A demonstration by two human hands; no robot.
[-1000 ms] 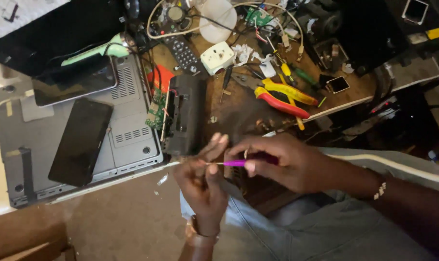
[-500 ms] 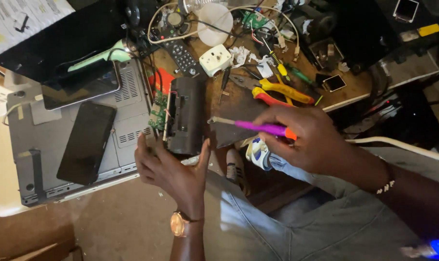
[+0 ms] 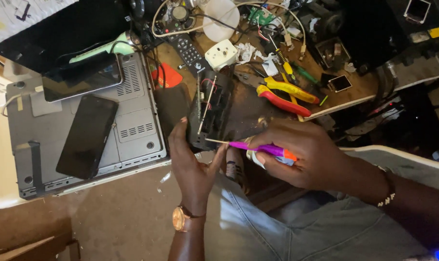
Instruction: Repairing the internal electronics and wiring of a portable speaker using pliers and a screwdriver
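Observation:
My left hand (image 3: 193, 162) grips a black opened device (image 3: 212, 113) at its lower end, thumb on its left side, and tilts it up from the bench edge; red wires and metal rods show inside. My right hand (image 3: 301, 154) is closed around a purple-handled screwdriver (image 3: 258, 147) with an orange end. Its thin shaft points left and its tip lies at the lower edge of the black device, just above my left fingers. A gold watch (image 3: 180, 218) sits on my left wrist and a bead bracelet (image 3: 388, 193) on my right.
An upturned grey laptop (image 3: 132, 130) lies at left with a black phone (image 3: 87, 136) and a dark tablet (image 3: 81, 77) on it. The cluttered wooden bench (image 3: 355, 89) holds red-and-yellow pliers (image 3: 284, 96), a white plug adapter (image 3: 221, 54), a remote (image 3: 188, 48), cables and screwdrivers.
My left hand has gone from thread-like work near my lap to the black device and lifted it off the bench. My right hand has brought the screwdriver tip to its lower edge.

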